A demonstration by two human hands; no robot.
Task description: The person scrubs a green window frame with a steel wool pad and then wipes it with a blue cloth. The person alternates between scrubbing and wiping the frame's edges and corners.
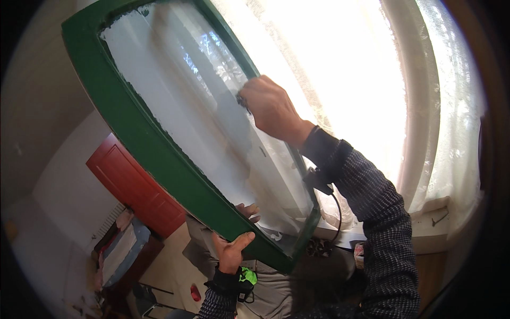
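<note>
Left hand (232,254) grips the tilted green window frame (139,139) bottom rail, right hand (271,109) fisted on glass

The left and centre of the view are blocked by a tilted green-framed pane (159,138). On the right, little room is left between the pane and the lace curtain (361,80), and it is taken up by the right hand (268,106). Open space is seen low on the left, above the red door (135,183).
</note>
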